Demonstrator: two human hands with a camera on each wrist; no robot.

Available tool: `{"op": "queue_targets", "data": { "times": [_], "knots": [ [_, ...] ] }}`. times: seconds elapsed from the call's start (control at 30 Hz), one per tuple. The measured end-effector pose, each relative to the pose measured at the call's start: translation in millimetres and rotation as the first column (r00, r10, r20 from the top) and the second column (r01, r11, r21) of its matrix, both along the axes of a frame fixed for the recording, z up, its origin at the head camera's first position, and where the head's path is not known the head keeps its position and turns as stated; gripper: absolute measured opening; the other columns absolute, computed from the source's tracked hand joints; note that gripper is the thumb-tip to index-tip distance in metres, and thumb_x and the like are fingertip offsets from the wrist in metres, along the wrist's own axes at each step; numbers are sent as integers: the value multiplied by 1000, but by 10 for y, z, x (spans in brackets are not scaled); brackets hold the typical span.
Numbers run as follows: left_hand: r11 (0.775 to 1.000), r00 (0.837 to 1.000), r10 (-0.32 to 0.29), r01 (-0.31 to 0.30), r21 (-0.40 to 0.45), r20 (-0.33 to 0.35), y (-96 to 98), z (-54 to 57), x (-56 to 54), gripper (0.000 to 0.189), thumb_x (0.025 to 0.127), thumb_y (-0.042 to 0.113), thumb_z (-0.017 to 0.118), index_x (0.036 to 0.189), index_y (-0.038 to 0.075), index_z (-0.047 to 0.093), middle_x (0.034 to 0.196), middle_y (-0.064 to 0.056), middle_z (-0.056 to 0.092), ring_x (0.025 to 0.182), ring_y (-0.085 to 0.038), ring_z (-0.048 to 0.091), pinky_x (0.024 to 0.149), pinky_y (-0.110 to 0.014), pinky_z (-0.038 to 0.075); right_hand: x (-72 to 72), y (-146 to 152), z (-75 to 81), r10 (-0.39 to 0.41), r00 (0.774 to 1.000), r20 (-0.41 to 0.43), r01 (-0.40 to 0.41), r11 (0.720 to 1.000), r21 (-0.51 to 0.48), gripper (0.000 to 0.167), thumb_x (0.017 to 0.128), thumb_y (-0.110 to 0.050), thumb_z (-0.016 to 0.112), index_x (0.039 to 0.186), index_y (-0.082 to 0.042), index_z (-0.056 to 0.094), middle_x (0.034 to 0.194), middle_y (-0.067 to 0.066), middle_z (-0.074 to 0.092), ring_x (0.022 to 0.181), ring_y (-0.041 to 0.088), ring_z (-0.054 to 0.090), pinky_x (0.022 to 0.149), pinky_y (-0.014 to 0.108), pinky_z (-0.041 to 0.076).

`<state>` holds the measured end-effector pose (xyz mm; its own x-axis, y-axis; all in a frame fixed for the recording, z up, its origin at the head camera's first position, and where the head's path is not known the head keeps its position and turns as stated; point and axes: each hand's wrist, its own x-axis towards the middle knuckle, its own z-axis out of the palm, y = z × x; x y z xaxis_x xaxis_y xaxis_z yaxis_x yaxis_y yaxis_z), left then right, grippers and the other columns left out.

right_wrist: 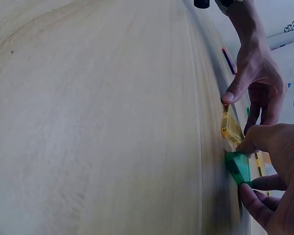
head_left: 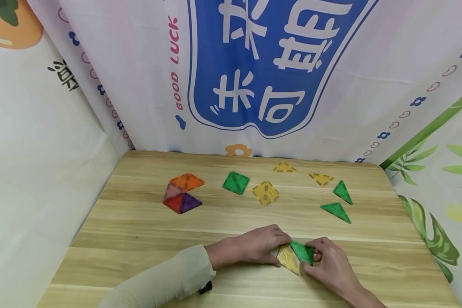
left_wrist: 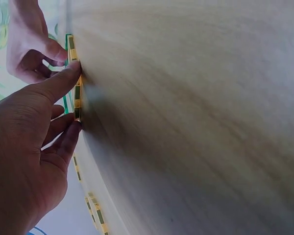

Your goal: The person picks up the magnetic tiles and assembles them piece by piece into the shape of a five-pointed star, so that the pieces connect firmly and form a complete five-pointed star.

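Near the front of the wooden table, my left hand (head_left: 259,244) pinches a translucent yellow triangular magnetic tile (head_left: 288,258) between thumb and fingers. From the other side, my right hand (head_left: 334,266) grips a green triangular magnetic tile (head_left: 302,251) by its edges. The two tiles lie side by side, their long edges close together. In the right wrist view the yellow tile (right_wrist: 231,128) sits just beyond the green tile (right_wrist: 238,167), which stands tilted between thumb and fingertips. The left wrist view has the yellow tile (left_wrist: 77,98) edge-on, with fingertips at its rim.
A green square (head_left: 236,182) and a yellow square (head_left: 265,193) lie farther back. To their left is a cluster of orange, pink, red and purple tiles (head_left: 174,202). Loose yellow triangles (head_left: 321,179) and green triangles (head_left: 336,211) lie at right. Printed curtains (head_left: 146,107) hang behind the table.
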<state>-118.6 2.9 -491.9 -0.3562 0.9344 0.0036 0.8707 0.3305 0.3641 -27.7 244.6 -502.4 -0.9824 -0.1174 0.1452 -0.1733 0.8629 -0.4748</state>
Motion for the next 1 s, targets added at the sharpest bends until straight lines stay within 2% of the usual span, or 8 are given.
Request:
{"op": "queue_targets", "data": {
  "times": [0.13,0.27,0.37,0.47,0.63,0.83,1.0],
  "knots": [
    [1000,1000,-11,11,21,3,-7,-15,3,70,92,38,84,149,9,58,146,0,65,130,-11,59,111,-18,44,9,-17,30,7,999,48,-6,999,-37,38,68,-16,99,99,-7,80,90,-3,66,71,-1,60,63,20,54],
    [1000,1000,-16,15,19,26,-26,-16,-1,71,93,39,84,152,10,56,147,2,63,128,-10,59,109,-17,45,-10,7,65,14,993,120,-4,996,-84,36,72,-14,99,100,-7,79,92,-2,68,74,0,63,65,20,56],
    [1000,999,-10,10,-2,33,-27,4,-21,72,94,42,82,153,10,55,151,0,60,133,-11,57,112,-19,43,-85,99,91,32,994,109,-20,994,-111,30,76,-10,96,100,-7,78,92,-2,71,74,0,64,66,20,58],
    [1000,1000,-9,9,-24,-1,2,33,-69,72,96,47,77,154,10,55,155,-2,57,139,-13,54,115,-21,42,-218,267,108,56,998,11,-55,992,-114,27,77,-6,94,99,-6,78,91,1,73,73,1,65,65,21,59],
    [999,997,-17,14,-39,-73,111,60,-208,69,102,52,68,156,11,53,160,-2,52,147,-15,48,121,-26,37,-506,636,152,79,988,-135,-89,993,-72,26,78,-3,92,100,-3,78,94,6,75,74,10,69,62,23,59],
    [999,997,5,-8,-36,-80,341,52,-369,68,106,51,61,161,13,46,166,-4,43,153,-16,39,126,-27,30,-865,1072,198,119,977,-176,-125,992,-19,26,83,-4,89,106,2,78,104,17,74,80,26,70,63,28,60],
    [997,998,32,-36,-73,-51,589,54,-468,75,106,58,55,166,16,37,172,-3,33,158,-15,30,128,-27,23,-1132,1337,209,153,971,-185,-155,988,3,28,87,-1,84,113,5,76,115,26,71,94,42,71,67,37,62]
  ]
}}
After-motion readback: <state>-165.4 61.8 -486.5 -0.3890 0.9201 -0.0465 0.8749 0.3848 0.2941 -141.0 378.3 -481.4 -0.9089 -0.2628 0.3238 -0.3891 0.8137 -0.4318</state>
